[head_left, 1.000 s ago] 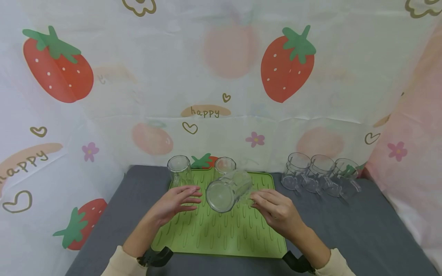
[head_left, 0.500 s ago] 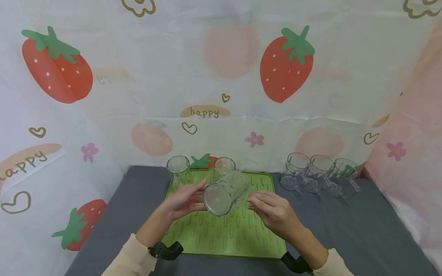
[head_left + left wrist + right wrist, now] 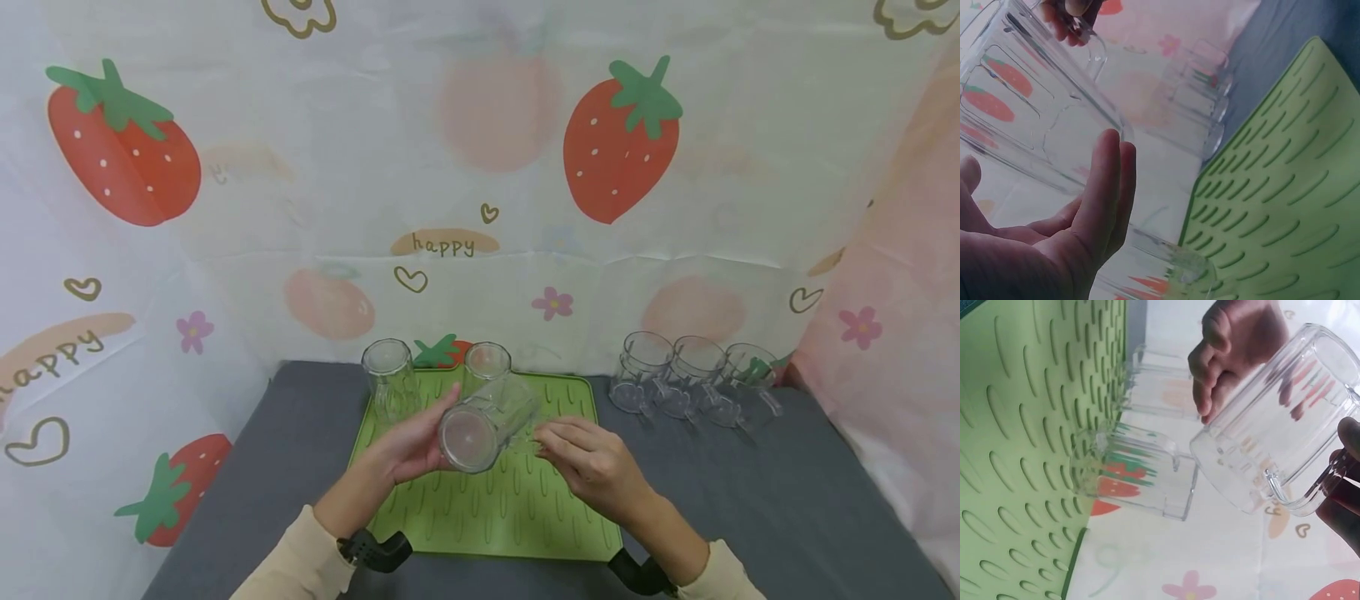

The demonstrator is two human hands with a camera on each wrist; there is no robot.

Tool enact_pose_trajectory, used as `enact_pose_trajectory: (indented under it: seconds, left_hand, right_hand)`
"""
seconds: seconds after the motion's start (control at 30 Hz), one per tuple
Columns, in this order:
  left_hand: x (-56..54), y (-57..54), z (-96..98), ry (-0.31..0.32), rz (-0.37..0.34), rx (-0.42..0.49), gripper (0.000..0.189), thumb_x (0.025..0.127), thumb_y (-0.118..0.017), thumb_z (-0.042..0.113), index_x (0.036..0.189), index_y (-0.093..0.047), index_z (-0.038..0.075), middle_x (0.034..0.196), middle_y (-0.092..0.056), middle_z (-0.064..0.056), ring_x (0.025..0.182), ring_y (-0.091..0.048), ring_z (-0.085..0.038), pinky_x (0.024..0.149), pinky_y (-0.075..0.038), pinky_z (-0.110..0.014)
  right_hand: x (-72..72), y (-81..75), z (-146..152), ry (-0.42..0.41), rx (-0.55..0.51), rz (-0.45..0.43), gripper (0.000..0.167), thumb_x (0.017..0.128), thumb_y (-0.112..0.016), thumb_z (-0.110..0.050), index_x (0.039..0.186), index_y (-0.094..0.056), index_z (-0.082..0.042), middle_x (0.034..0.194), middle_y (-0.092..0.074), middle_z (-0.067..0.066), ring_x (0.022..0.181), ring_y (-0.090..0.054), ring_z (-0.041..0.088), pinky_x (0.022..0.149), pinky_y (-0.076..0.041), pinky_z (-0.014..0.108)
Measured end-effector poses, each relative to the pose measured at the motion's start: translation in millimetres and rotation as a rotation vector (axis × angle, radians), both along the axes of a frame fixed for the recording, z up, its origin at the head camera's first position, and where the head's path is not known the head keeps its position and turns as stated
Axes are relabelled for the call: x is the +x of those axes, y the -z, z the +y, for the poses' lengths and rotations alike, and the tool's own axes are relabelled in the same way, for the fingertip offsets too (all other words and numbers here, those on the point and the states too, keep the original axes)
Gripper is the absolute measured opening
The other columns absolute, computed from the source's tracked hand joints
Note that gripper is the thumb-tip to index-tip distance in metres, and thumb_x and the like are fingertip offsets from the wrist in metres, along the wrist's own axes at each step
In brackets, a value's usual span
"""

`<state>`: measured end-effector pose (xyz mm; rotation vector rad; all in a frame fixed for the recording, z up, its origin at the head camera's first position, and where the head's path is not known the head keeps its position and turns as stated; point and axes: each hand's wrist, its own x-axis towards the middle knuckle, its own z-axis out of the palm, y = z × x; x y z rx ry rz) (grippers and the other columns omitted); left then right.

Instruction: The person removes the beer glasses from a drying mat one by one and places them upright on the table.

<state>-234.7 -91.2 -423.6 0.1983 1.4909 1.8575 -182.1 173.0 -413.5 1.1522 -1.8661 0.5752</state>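
fingers of right hand (image 3: pixel 590 462) pinch handle (image 3: pixel 1300 507) of tilted glass mug (image 3: pixel 486 423); left hand (image 3: pixel 412 446) alongside, fingers extended.

Room is left over the front of the green mat (image 3: pixel 510 518); behind, passage is obstructed by the raised mug (image 3: pixel 489 423) and two upright mugs (image 3: pixel 392 390).

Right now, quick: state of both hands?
Left hand: open, fingers against or close to the side of the tilted glass mug; contact can't be told for sure.
Right hand: closed, holding that mug by its handle.
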Motion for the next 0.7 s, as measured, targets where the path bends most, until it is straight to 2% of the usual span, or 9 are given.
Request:
enact_pose_trajectory:
  seconds: [0.13,0.27,0.4,0.47,0.7]
  left_hand:
    - [0.7,-3.0,1.7,0.015,-0.010,-0.008,0.088,0.096,-0.031,0.069,0.155,-0.020,0.005,0.131,-0.059,-0.018,0.106,-0.067,-0.022,0.092,-0.055,-0.040]
    - [0.8,-6.2,4.0,0.021,-0.036,-0.001,0.085,0.097,-0.032,0.066,0.154,-0.021,0.004,0.117,-0.065,-0.011,0.098,-0.069,-0.018,0.084,-0.057,-0.034]
    - [0.3,-7.1,5.2,0.025,-0.061,0.031,0.078,0.101,-0.026,0.059,0.152,-0.022,0.001,0.106,-0.068,-0.005,0.092,-0.071,-0.016,0.079,-0.058,-0.030]
    - [0.1,-7.2,4.9,0.030,-0.067,0.045,0.075,0.102,-0.026,0.057,0.152,-0.021,0.001,0.104,-0.069,-0.004,0.092,-0.071,-0.015,0.080,-0.059,-0.030]
    - [0.7,-6.4,3.4,0.026,-0.099,0.050,0.074,0.101,-0.037,0.056,0.151,-0.022,0.004,0.105,-0.070,-0.004,0.096,-0.070,-0.017,0.087,-0.057,-0.036]
  right_hand:
    - [-0.6,1.6,-0.2,-0.002,0.000,-0.001,0.033,0.101,-0.052,-0.022,0.095,-0.075,0.001,0.087,-0.074,0.010,0.081,-0.070,0.023,0.071,-0.058,0.029]
    - [-0.4,3.0,-0.4,-0.003,0.003,-0.003,0.034,0.101,-0.051,-0.022,0.094,-0.075,0.001,0.087,-0.074,0.010,0.081,-0.070,0.023,0.070,-0.058,0.029]
    - [0.8,4.1,-0.9,0.008,0.024,0.005,0.034,0.102,-0.050,-0.022,0.094,-0.075,0.000,0.087,-0.075,0.009,0.082,-0.070,0.023,0.070,-0.059,0.029]
    - [1.2,4.7,-1.2,0.012,0.041,0.014,0.034,0.102,-0.050,-0.022,0.094,-0.075,-0.001,0.088,-0.075,0.009,0.082,-0.070,0.023,0.070,-0.059,0.029]
    - [2.3,7.3,-1.7,0.010,0.072,0.023,0.031,0.102,-0.050,-0.021,0.095,-0.075,-0.004,0.090,-0.075,0.007,0.084,-0.070,0.021,0.072,-0.059,0.029]
